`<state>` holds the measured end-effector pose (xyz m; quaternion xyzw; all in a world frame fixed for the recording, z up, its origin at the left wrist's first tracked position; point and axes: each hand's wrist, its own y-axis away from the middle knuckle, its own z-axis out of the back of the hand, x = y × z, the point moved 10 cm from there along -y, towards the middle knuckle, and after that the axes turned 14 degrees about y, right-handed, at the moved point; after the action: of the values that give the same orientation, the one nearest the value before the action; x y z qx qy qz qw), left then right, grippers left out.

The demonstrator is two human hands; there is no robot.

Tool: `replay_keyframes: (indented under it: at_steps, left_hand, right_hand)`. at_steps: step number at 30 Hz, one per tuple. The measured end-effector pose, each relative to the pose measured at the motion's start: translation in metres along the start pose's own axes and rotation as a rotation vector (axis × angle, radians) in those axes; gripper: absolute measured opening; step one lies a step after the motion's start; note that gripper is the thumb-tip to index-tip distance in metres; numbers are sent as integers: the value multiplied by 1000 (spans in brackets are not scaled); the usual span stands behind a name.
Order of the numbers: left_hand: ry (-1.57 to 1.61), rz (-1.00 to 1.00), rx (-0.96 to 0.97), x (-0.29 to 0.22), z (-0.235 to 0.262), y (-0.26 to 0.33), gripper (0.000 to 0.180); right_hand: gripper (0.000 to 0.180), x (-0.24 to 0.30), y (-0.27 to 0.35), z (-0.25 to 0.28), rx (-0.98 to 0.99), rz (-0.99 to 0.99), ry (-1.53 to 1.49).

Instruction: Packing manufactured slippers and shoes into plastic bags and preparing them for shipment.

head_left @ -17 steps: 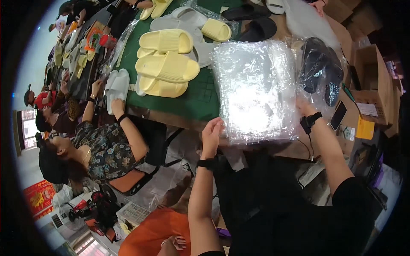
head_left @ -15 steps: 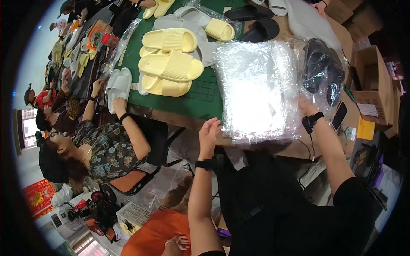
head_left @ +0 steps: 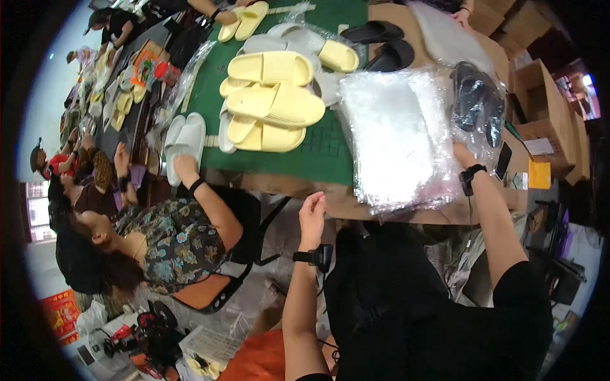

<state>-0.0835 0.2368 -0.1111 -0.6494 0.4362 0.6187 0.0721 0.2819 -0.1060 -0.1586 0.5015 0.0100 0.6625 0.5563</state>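
A stack of clear, shiny plastic bags (head_left: 397, 136) lies on the table in front of me, bright with glare. My right hand (head_left: 464, 154) is at the stack's right edge; the film and glare obscure its fingertips, so its grip is unclear. My left hand (head_left: 312, 216) is raised off the table's front edge, left of the bags, its fingers curled together with nothing visible in them. Left of the bags, yellow slide slippers (head_left: 276, 105) lie piled over grey ones (head_left: 292, 38). Beyond the stack is a pair of black slides (head_left: 391, 56); another black pair (head_left: 467, 95) lies bagged to the right.
A green mat (head_left: 267, 168) covers the left tabletop. A phone (head_left: 504, 160), a yellow card (head_left: 539, 175) and an open carton (head_left: 540, 95) are at the right. On my left, a seated co-worker's hand (head_left: 185, 168) touches grey slides (head_left: 185, 140). An orange-clad person (head_left: 257, 359) is below.
The whole view has shifted, with the mat and slippers now farther right. My left hand's fingers have drawn closer together. The co-worker's other hand has lifted off the grey slides.
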Motion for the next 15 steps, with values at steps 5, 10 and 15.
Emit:
replay_keyframes:
  at_steps: [5, 10, 15]
  left_hand:
    - [-245, -162, 17, -2, -54, -27, 56]
    - [-462, -88, 28, 14, -121, -55, 92]
    - [-825, -21, -93, 61, -127, -73, 96]
  right_hand:
    - [58, 79, 63, -24, 67, -66, -431]
    - [58, 50, 52, -19, 111, 103, -498]
    - [72, 68, 59, -10, -57, 54, 398]
